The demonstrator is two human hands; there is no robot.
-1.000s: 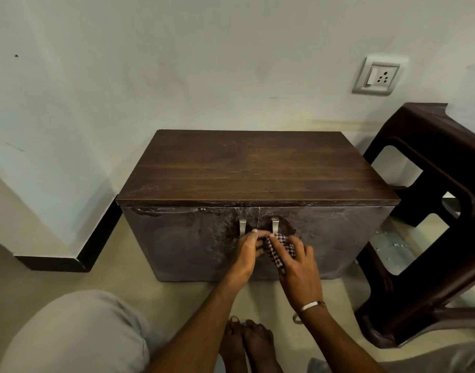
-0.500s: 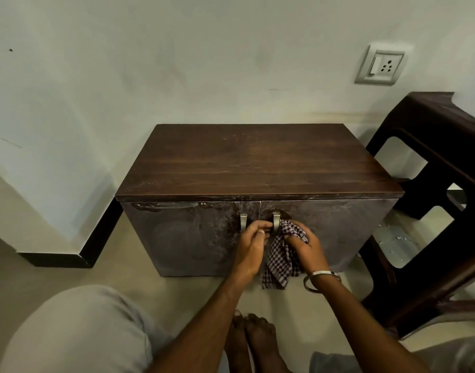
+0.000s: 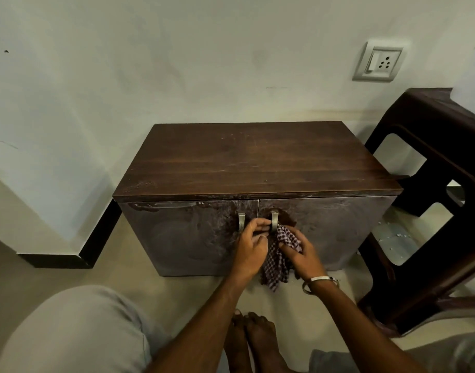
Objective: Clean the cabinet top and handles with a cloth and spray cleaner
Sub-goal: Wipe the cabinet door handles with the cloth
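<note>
The pale plastered wall (image 3: 177, 76) stands behind the work and carries a socket-and-switch plate (image 3: 379, 63) at upper right; the floor (image 3: 42, 265) is light, with a dark skirting (image 3: 69, 258) at left. A dark plastic stool (image 3: 432, 211) stands just beside the right flank of the cabinet (image 3: 257, 189), and pale specks lie scattered on the floor beneath it. The cabinet top (image 3: 247, 160) is dark wood grain showing faint scuffs; the door fronts below carry smeared, streaked marks. Two metal handles sit either side of the door seam: the left handle (image 3: 241, 221) is bare, while the right handle (image 3: 274, 218) is attended by both hands. The left hand (image 3: 253, 244) has its fingers curled at the lower part of that handle, apparently gripping it. The right hand (image 3: 300, 254) is clamped on the checked cloth (image 3: 278, 262), bunched against the handle with its tail hanging toward the floor. No spray bottle is in view. Assessed risks: pulling on the handle while rubbing could swing the door open; the trailing cloth could drag on the floor and carry grit back to the surfaces; the left handle may go unwiped.
</note>
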